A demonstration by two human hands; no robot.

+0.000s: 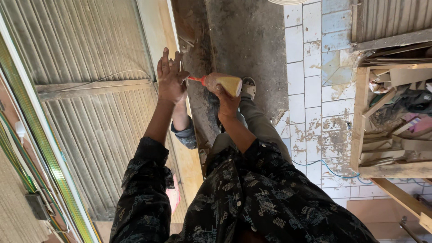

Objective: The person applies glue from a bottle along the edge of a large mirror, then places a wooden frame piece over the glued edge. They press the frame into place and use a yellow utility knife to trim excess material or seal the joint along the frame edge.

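My left hand (171, 78) lies flat with fingers spread on the edge of a light wooden board (157, 27) that frames a grey ribbed panel (90, 45). Gripped in my right hand (227, 102) is a tan squeeze bottle (225, 83) lying sideways. Its red nozzle (194, 79) points left at the board's edge, just beside my left hand. Below my left hand, another person's forearm (180, 118) in a blue cuff reaches up along the same board.
My sandalled foot (248, 87) stands on grey concrete floor (247, 40) beside stained white tiles (310, 90). At the right is a wooden crate (360, 121) full of scraps, with a blue cable (325, 169) on the tiles. Green-striped strips (49, 166) run along the left.
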